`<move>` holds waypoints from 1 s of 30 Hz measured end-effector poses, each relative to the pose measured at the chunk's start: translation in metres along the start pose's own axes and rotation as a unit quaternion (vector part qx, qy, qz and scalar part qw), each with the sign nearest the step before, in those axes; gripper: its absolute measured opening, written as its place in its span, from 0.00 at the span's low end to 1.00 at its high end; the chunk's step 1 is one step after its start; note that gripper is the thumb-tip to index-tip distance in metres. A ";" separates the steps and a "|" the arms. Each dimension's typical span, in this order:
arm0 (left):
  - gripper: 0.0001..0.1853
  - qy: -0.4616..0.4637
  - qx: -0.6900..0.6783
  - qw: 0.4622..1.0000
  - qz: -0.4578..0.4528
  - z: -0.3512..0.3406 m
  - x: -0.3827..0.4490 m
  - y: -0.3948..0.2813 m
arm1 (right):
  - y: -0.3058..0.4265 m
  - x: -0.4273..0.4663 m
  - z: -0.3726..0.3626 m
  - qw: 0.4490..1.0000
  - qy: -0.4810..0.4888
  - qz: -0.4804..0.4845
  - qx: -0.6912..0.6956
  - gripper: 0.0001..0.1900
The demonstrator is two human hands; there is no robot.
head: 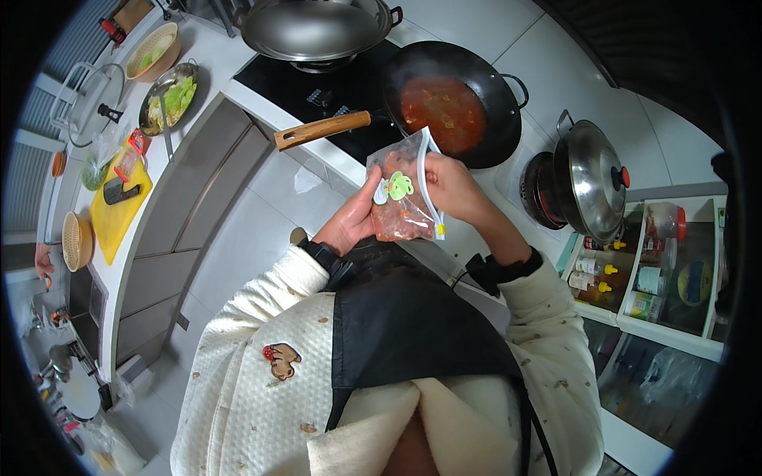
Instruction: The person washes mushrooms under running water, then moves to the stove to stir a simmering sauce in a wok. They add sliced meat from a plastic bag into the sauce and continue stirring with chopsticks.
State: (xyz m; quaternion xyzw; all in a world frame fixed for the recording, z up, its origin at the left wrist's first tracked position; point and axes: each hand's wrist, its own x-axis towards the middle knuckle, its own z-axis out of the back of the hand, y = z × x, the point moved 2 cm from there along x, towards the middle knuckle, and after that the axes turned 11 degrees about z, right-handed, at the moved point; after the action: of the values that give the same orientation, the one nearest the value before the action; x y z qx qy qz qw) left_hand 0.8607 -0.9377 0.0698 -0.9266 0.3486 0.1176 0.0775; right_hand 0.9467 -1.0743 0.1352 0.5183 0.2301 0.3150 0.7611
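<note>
A clear zip bag [405, 208] of reddish meat, with a green leaf-like print, is held upright in front of me. My left hand [352, 217] grips its left side, thumb on the front. My right hand [449, 185] is at the white zip edge on the right, with the fingertips partly hidden behind or inside the opening. A yellow slider sits at the zip's lower end. Just beyond the bag, a black wok [506, 128] on the black cooktop [274, 77] holds steaming red broth [443, 113]. Its wooden handle [324, 130] points left over the counter edge.
A lidded wok [315, 30] stands behind, and a lidded pot [589, 178] at right. The left counter bears a pan of cabbage [169, 98], a cleaver [121, 191] on a yellow cutting board [122, 223] and baskets. Another person's hand [43, 260] shows at far left.
</note>
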 end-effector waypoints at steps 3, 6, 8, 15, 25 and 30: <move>0.28 -0.003 0.006 1.000 -0.005 0.001 0.002 0.000 | 0.017 -0.007 0.000 0.944 0.077 0.214 -0.238 0.19; 0.25 -0.034 0.042 0.998 -0.007 0.002 0.004 0.002 | 0.010 -0.004 -0.006 0.954 0.103 0.159 -0.231 0.21; 0.24 -0.042 0.040 0.998 -0.010 -0.006 0.001 0.001 | 0.014 -0.002 -0.008 0.952 0.089 0.168 -0.238 0.20; 0.24 -0.032 0.019 0.998 -0.043 -0.005 0.003 -0.004 | 0.043 0.002 -0.007 0.955 0.131 -0.017 -0.265 0.17; 0.26 -0.045 0.044 0.998 -0.028 -0.001 0.005 -0.004 | 0.015 -0.007 -0.019 0.947 0.043 0.114 -0.296 0.16; 0.26 -0.039 0.015 0.999 -0.019 0.005 0.008 -0.006 | 0.026 -0.002 0.002 0.980 -0.026 0.046 -0.191 0.09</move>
State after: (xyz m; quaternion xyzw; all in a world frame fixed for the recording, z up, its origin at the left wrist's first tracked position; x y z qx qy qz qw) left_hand 0.8703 -0.9371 0.0633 -0.9264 0.3297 0.1474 0.1069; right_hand 0.9401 -1.0697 0.1603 0.3815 0.1221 0.3738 0.8365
